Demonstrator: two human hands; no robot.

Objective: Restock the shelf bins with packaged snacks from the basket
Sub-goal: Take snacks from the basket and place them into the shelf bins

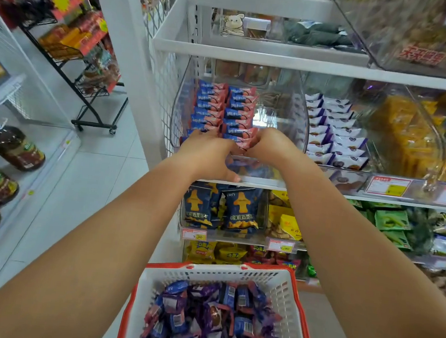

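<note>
Two hands meet at the clear plastic shelf bin (289, 115): my left hand (207, 153) and right hand (270, 146) pinch blue-and-pink snack packets (242, 140), seating them. Next, more from the red-rimmed white basket (282, 280) below.

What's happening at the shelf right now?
A person is restocking. Both hands, left hand and right hand, hold blue-and-pink snack packets at the front of the clear bin, adding to two neat rows already there. The white basket below is full of mixed blue and purple packets.
</note>
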